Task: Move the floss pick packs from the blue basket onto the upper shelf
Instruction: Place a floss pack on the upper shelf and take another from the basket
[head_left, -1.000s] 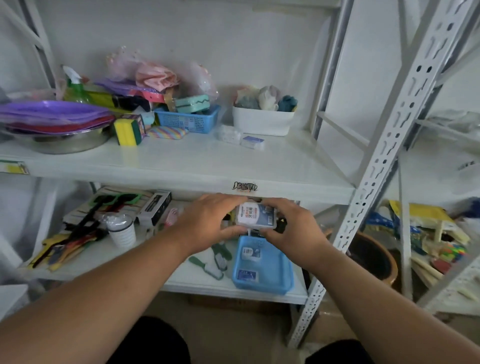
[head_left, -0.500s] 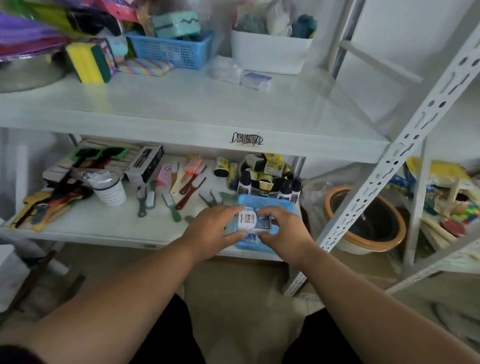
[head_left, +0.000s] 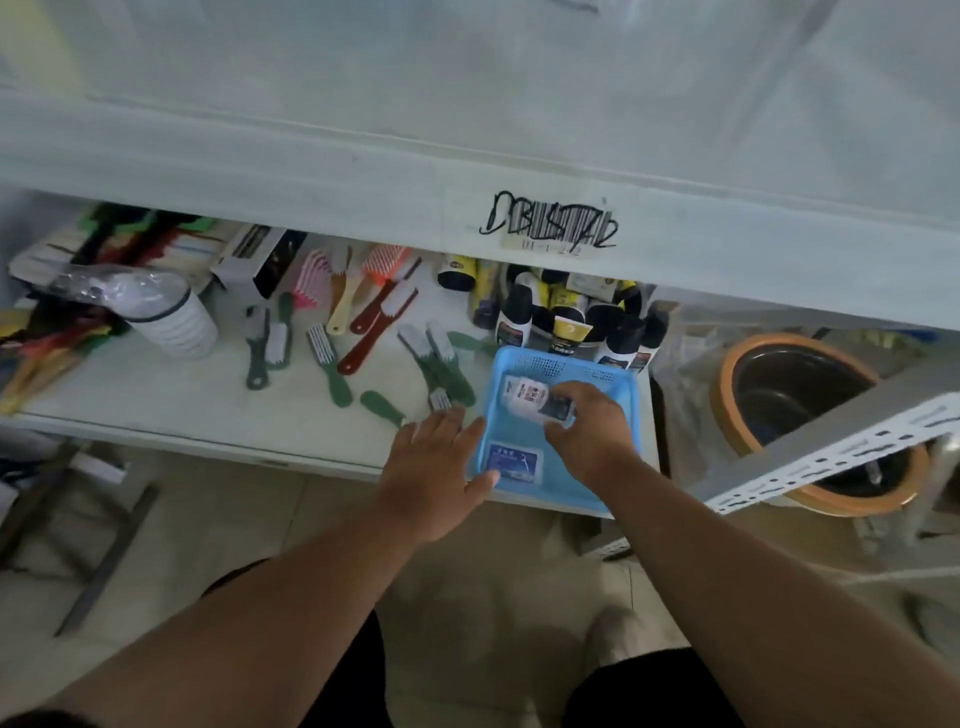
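The blue basket (head_left: 621, 395) sits at the right end of the lower shelf. My right hand (head_left: 589, 434) is inside it, fingers closed on a white floss pick pack (head_left: 523, 396) that lies tilted at the basket's back. A second, blue floss pick pack (head_left: 514, 461) lies flat in the front of the basket. My left hand (head_left: 434, 467) is spread at the basket's left side with nothing in it, thumb against the rim. The upper shelf (head_left: 467, 130) fills the top of the view, its front edge bearing a scribbled barcode label.
Green, red and pink brushes (head_left: 332, 358) are scattered on the lower shelf left of the basket. Black-and-yellow bottles (head_left: 563, 317) stand right behind it. A white cup (head_left: 174, 325) stands at the left. A white perforated upright (head_left: 831, 452) and an orange-rimmed pot (head_left: 810, 415) are at the right.
Both hands held the white pack up near the upper shelf's edge, then lowered it into the basket. My left hand has let go. The view has tilted down.
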